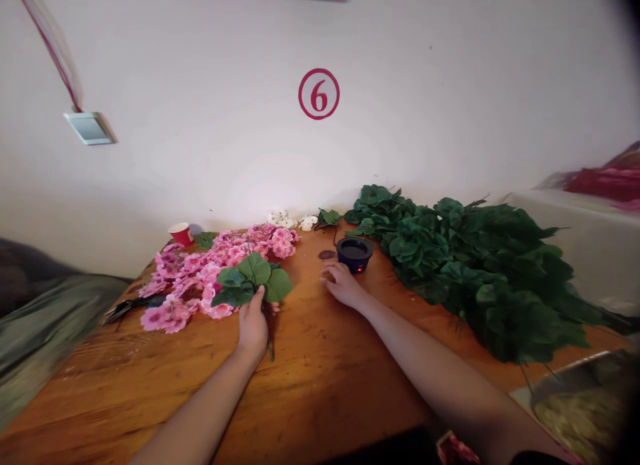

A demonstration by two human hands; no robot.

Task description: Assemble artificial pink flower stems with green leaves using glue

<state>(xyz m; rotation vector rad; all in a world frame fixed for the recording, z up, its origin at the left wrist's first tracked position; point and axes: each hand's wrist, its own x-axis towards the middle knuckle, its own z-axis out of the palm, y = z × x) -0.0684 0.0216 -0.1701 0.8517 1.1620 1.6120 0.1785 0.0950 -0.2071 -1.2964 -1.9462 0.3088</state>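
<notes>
Left hand (pixel 254 325) grasps green leaves (pixel 256 270), its fingers partly hiding their stem (pixel 271 351); right hand (pixel 344 285), palm hidden, rests loosely unclenched, near-left of the black pot (pixel 355 253).

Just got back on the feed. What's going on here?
A person's left hand holds a leafy sprig by its stem, near the pink flowers. The right hand is close to the dark pot, whose red light is on; I can't tell if that hand holds anything. A leaf pile lies to the right.
</notes>
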